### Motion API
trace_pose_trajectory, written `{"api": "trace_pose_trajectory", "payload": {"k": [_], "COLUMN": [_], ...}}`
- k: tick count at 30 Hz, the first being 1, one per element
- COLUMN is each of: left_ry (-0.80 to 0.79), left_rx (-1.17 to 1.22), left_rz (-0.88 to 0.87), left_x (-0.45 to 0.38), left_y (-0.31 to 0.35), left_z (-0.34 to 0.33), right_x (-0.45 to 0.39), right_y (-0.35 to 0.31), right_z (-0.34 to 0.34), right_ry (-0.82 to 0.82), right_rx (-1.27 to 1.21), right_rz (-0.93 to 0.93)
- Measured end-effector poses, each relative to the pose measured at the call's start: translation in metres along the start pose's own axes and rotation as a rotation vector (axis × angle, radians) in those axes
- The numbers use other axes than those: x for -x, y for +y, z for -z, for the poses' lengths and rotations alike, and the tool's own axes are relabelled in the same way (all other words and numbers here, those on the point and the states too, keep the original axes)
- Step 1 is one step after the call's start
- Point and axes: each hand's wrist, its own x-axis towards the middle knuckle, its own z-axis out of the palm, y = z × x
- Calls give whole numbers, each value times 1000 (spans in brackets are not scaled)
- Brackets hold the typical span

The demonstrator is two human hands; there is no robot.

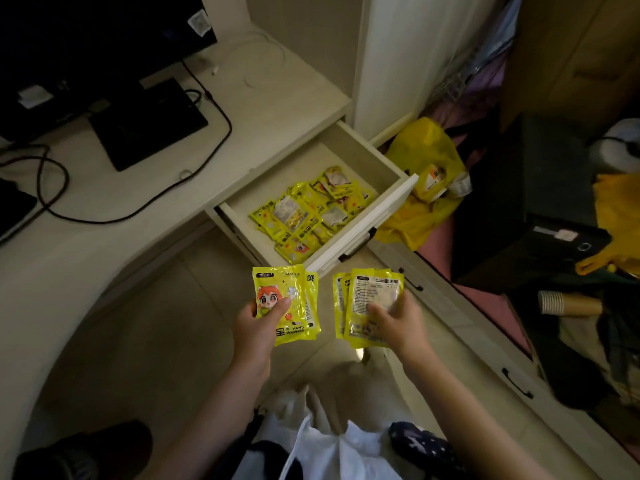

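Holding two stacks of yellow packets before the open drawer (377, 213).
Left grip (258, 320) pinches the cartoon-faced stack (294, 306); right grip (394, 317) pinches the label-side stack (370, 292); more packets (308, 209) lie in the drawer.

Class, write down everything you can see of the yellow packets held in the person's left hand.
The left-hand packets are a small fanned stack of glossy yellow plastic sachets, flat. The front one shows an orange-haired cartoon figure, a white flower and the words HAND WARMER. They are held upright, facing the camera, just short of the open drawer. The left hand grips them, thumb across the front.
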Motion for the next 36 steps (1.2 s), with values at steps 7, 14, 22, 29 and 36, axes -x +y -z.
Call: {"api": "trace_pose_trajectory", "payload": {"k": [7, 14, 22, 29, 36], "left_ry": [184, 270, 358, 376, 345], "left_rx": [73, 182, 271, 292, 299], "left_rz": [42, 138, 179, 299, 406], "left_x": [-9, -26, -76, -142, -213], "left_y": [11, 22, 55, 62, 49], "left_z": [-71, -115, -132, -130, -129], "right_x": [-83, -152, -223, -277, -322], "right_y": [-47, -96, -145, -169, -174], "right_z": [42, 52, 11, -48, -100], "right_ry": [-186, -294, -376, -428, -445], "right_rx": [129, 235, 403, 539, 649], "right_rz": [86, 157, 207, 186, 131]}}
